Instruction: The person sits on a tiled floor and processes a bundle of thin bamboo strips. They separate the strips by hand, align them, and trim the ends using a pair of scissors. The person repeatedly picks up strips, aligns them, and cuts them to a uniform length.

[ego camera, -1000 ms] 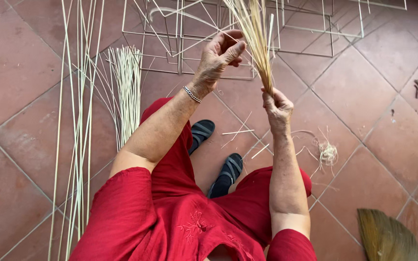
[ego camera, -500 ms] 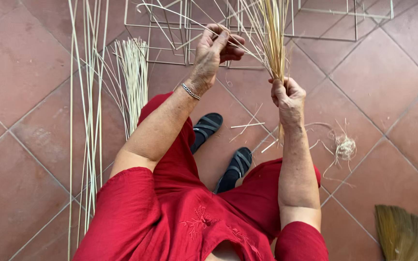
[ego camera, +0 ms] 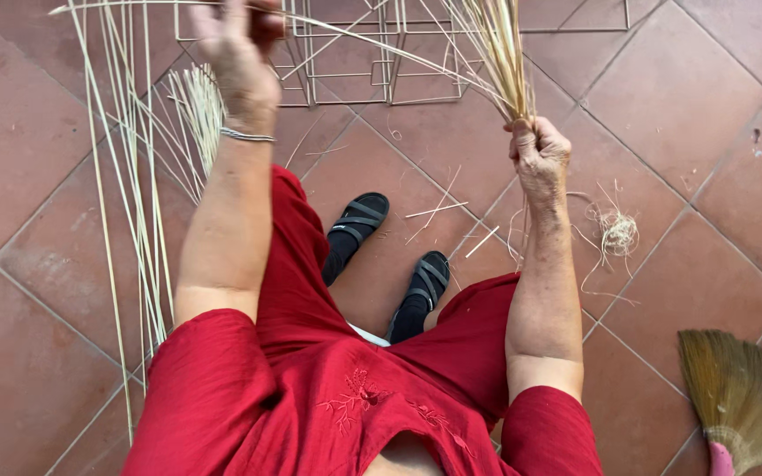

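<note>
Over the terracotta tiled floor [ego camera: 690, 106], the right hand [ego camera: 538, 154] is clenched round a bundle of pale dried straw stalks [ego camera: 496, 48], held upright at upper centre. The left hand [ego camera: 238, 48] is raised at the top edge, fingers pinched on a single long pale strand [ego camera: 381, 40] that runs across to the bundle. Thin wire frames [ego camera: 372, 62] lie on the tiles just beyond. Long pale reeds [ego camera: 125, 176] crowd the left margin. A small tangle of straw scraps [ego camera: 617, 231] lies right of the forearm; a straw broom head with pink collar [ego camera: 738, 397] fills the lower right corner. Open tiles remain at upper right. No packages or labels visible.
</note>
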